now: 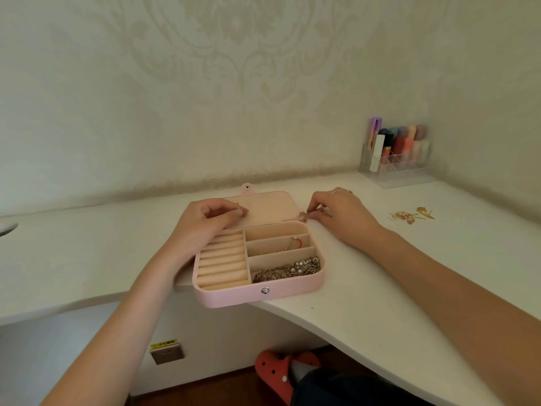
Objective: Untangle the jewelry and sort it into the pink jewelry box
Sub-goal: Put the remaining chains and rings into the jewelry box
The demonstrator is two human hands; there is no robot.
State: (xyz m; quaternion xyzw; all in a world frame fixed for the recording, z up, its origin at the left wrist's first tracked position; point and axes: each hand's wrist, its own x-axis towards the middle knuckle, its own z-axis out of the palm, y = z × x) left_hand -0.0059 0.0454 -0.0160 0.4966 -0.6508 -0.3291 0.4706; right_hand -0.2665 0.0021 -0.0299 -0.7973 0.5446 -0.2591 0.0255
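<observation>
The pink jewelry box lies open at the desk's front edge, its lid flat behind it. A pile of tangled chains fills the nearest right compartment; a gold and red ring piece sits in the middle one. Empty ring rolls fill the left half. My left hand hovers over the box's back left corner with its fingers curled, and I cannot tell what it holds. My right hand pinches a small gold piece on the desk beside the lid.
Loose gold jewelry lies on the white desk to the right. A clear organizer with lipsticks stands in the back right corner by the wall. Below the desk are a red slipper and a wall socket.
</observation>
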